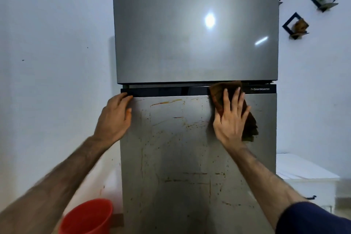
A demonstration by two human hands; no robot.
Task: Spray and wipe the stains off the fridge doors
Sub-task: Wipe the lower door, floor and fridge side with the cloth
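Red bucket (86,216): stands on the floor at the lower left, just beside the fridge's left edge; its bottom is cut off by the frame and the inside shows only red wall, contents cannot be told.
Lower fridge door (180,157): streaked and speckled with orange-brown stains (167,102), thickest near the top and across the middle.
Upper fridge door (171,34): grey, with a bright light glare; its top is cut off.
Brown cloth (218,93): lies flat on the lower door's upper right, reaching over the black handle strip (161,92); much of it is hidden under the hand.
Right hand (230,119): fingers straight and spread, palm pressing the cloth against the door.
Left hand (115,118): at the lower door's top left corner, fingers curled over the strip's edge, thumb on the door face.
Wall shelves (296,24): blurred, items on them unclear.
White cabinet (307,176): partly hidden behind the right arm.
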